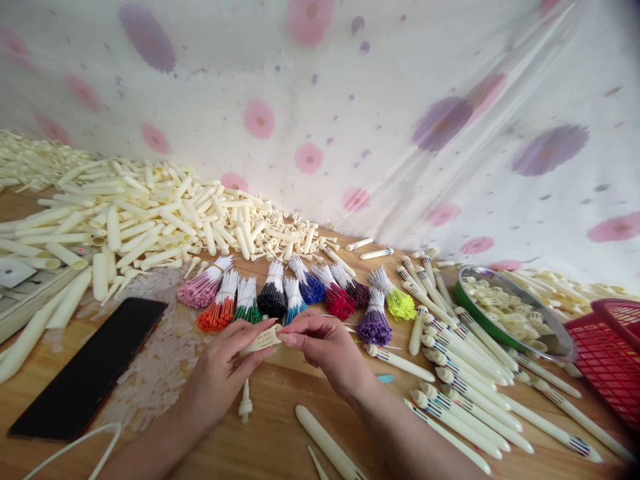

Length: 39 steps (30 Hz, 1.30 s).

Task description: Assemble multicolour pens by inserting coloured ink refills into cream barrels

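A short cream plastic pen sleeve (264, 340) is gripped between the thumb and fingers of my left hand (217, 370). At the sleeve's open end, the thumb and fingertips of my right hand (327, 350) are pinched together; whatever they hold is hidden. Just beyond both hands stand bundles of white-stemmed ink refills, among them orange (215, 319), black (273, 300), red (340, 301) and purple (375, 327). A small cream plunger part (245, 405) lies below my hands. Nearer me, a cream pen barrel (327, 440) rests on the wooden table (273, 440).
Cream pen barrels (145, 207) are heaped at the back left. A black phone (90, 367) lies at left beside small clear pieces (155, 363). Multicolour pens (475, 393) spread at right, near a green-sided bowl (467, 307) of cream parts and a red basket (607, 353). A flowered sheet (310, 87) hangs behind.
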Tool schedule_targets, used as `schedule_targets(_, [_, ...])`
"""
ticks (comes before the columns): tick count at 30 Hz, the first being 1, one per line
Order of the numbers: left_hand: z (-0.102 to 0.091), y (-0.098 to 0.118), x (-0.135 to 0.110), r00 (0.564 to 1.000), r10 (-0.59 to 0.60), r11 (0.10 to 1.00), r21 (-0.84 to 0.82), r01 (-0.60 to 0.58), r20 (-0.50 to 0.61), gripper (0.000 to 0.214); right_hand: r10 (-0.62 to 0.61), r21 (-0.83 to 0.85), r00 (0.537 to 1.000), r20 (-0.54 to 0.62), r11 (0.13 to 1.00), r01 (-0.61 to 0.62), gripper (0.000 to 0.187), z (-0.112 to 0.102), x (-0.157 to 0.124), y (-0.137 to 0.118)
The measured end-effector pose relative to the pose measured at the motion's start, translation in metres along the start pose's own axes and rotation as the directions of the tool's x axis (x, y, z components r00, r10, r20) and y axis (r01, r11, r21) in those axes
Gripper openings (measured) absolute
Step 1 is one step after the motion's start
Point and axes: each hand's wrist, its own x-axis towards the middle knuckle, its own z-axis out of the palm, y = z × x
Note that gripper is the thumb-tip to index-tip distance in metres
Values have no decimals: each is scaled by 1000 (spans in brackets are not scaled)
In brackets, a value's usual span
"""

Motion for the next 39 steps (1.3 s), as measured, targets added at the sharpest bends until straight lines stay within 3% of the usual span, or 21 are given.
schedule_targets(7, [-1,0,-2,1000,22,1000,-4,-22,-10,32,31,37,999,33,999,-32,11,-1,0,1])
schedule_targets(12, [-1,3,-1,1000,16,1000,3,-16,-1,32,-39,-91,999,38,995,42,14,-3,-2,-4])
schedule_targets(15, [0,6,-2,998,-9,1000,-22,11,63,33,-41,-183,996,80,982,55,18,-8,-2,-8])
schedule_targets(21, [3,8,-4,983,-71,995,-56,82,172,34,15,-247,980,198,968,35,14,-17,2,-8])
schedule_targets(27, [3,12,-2,966,-136,986,-60,153,219,33,127,-229,970,209,970,-77,11,-19,4,-11])
schedule_targets(33, [0,16,-1,971,-183,979,-63,194,152,35,225,-91,930,290,974,-207,17,-22,-2,-20])
schedule_targets(36, [-1,15,0,977,-175,980,-74,185,124,34,242,-80,940,242,970,-229,21,-21,-2,-19])
schedule_targets(39, [-5,10,2,979,-198,973,-114,201,37,28,180,-152,972,150,976,-157,28,-19,2,-15])
